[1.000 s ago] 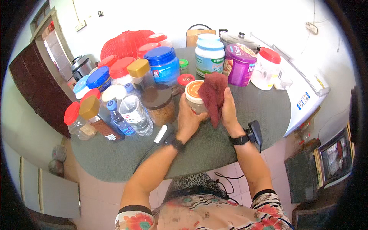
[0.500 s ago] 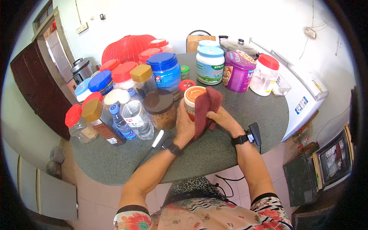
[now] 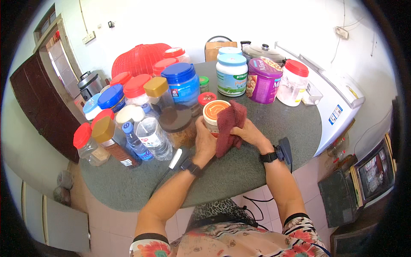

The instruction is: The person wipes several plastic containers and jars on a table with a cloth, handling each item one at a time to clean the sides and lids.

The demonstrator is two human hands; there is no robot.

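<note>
My left hand (image 3: 206, 139) is wrapped round the side of a jar (image 3: 210, 112) with a white and orange lid. A dark red cloth (image 3: 229, 128) is pinched in my right hand (image 3: 252, 135) and lies against the jar's right side, covering part of its lid. The jar's lower part is hidden by my left hand and the cloth. Just left of my left hand stands a wide jar with a dark lid (image 3: 175, 118). Behind the held jar is a small jar with a red lid (image 3: 207, 98).
Several jars and bottles crowd the table's left half, among them a clear water bottle (image 3: 153, 139) and a blue-lidded tub (image 3: 181, 83). Farther right stand a white tub (image 3: 231, 77), a purple tin (image 3: 263, 81) and a red-lidded jar (image 3: 293, 85). A white chest (image 3: 342, 111) adjoins the table (image 3: 231, 184).
Both hands still hold the jar and the cloth, with little shift in grip. The view has tilted slightly, moving the whole scene a little.
</note>
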